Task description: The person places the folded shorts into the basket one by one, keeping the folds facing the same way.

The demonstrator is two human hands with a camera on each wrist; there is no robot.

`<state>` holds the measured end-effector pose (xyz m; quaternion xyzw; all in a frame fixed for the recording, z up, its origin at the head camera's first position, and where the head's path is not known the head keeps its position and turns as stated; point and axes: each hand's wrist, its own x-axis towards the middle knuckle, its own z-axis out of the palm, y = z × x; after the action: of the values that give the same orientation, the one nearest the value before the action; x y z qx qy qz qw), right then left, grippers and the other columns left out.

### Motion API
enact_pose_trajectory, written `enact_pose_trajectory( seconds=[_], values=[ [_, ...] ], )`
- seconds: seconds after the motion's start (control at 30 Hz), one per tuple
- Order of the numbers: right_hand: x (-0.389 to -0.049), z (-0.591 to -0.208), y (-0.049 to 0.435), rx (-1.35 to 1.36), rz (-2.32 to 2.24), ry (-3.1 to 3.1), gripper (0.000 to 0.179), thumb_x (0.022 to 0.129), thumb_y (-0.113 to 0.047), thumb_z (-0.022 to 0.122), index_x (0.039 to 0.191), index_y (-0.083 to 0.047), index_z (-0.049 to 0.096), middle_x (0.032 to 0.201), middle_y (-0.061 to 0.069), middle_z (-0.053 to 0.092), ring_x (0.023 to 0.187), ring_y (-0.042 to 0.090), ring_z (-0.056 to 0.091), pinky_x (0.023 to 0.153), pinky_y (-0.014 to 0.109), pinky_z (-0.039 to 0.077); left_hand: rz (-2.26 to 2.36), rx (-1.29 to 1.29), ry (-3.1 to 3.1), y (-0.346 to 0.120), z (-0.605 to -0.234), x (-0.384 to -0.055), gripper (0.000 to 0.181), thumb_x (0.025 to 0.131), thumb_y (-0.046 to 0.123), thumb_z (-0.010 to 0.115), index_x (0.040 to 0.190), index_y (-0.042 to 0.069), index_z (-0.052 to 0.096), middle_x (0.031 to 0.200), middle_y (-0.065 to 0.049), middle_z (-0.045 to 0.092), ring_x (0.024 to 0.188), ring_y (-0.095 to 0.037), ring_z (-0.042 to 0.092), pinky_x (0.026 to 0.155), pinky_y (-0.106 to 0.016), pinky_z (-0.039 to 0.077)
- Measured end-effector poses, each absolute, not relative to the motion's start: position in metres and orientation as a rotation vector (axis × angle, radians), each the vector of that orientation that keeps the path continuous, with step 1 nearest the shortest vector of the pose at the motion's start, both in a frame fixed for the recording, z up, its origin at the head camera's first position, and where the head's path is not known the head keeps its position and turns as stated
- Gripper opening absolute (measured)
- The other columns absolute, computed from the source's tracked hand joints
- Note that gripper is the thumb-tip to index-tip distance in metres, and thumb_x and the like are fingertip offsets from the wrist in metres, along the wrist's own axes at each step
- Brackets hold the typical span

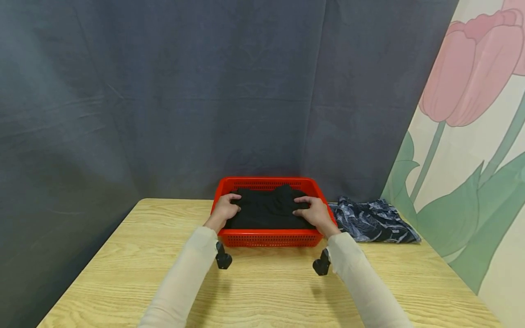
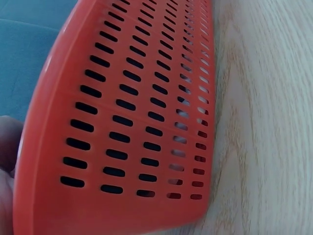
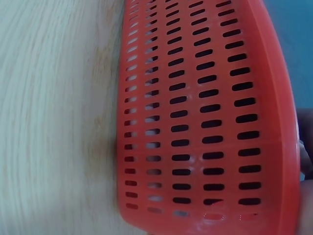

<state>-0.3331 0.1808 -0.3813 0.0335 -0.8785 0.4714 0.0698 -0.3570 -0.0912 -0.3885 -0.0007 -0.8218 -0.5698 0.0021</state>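
Observation:
A folded black cloth lies inside a red plastic basket, its far edge slightly rumpled. My left hand reaches over the basket's left side, fingers extended onto the cloth's left part. On the opposite side, my right hand touches the cloth's right part, thumb and fingers spread apart. From the left wrist, the slotted basket wall hides most of that hand. The right wrist view likewise shows mainly the slotted wall, with a little of the hand at the right edge.
A folded black-and-white patterned cloth lies right of the basket on the wooden table. Behind stands a dark grey curtain. A wall with painted tulips borders the table's right side.

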Motion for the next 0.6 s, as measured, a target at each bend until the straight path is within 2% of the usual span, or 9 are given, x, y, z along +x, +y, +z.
enact_pose_trajectory(
  seconds=[0.17, 0.4, 0.6],
  values=[
    [-0.334, -0.3817, 0.1802, 0.112, 1.299, -2.687, 0.038, 0.082, -0.004, 0.074, 0.12, -0.003, 0.068, 0.133, 0.023, 0.053, 0.114, 0.036, 0.052, 0.091, 0.049, 0.046, -1.686, 0.001, -2.631, -0.0913, -0.3874, -0.3546, 0.045, 0.087, -0.009, 0.056, 0.13, 0.002, 0.058, 0.138, -0.02, 0.047, 0.116, -0.034, 0.049, 0.099, -0.048, 0.04],
    [-0.3329, -0.381, 0.1807, 0.119, 1.205, -2.718, 0.039, 0.082, -0.002, 0.073, 0.12, -0.004, 0.067, 0.132, 0.023, 0.053, 0.116, 0.037, 0.051, 0.093, 0.051, 0.045, -1.497, -0.026, -2.682, -0.0893, -0.3872, -0.3541, 0.045, 0.085, -0.007, 0.056, 0.129, 0.0, 0.059, 0.136, -0.021, 0.05, 0.114, -0.033, 0.049, 0.098, -0.049, 0.041],
    [-0.3293, -0.38, 0.1818, 0.137, 1.229, -2.713, 0.04, 0.082, -0.003, 0.073, 0.122, -0.004, 0.066, 0.134, 0.023, 0.052, 0.119, 0.039, 0.049, 0.096, 0.053, 0.042, -1.48, -0.053, -2.633, -0.0878, -0.3871, -0.3516, 0.05, 0.081, -0.009, 0.053, 0.13, -0.001, 0.056, 0.137, -0.022, 0.044, 0.118, -0.033, 0.043, 0.101, -0.047, 0.038]
  ],
)
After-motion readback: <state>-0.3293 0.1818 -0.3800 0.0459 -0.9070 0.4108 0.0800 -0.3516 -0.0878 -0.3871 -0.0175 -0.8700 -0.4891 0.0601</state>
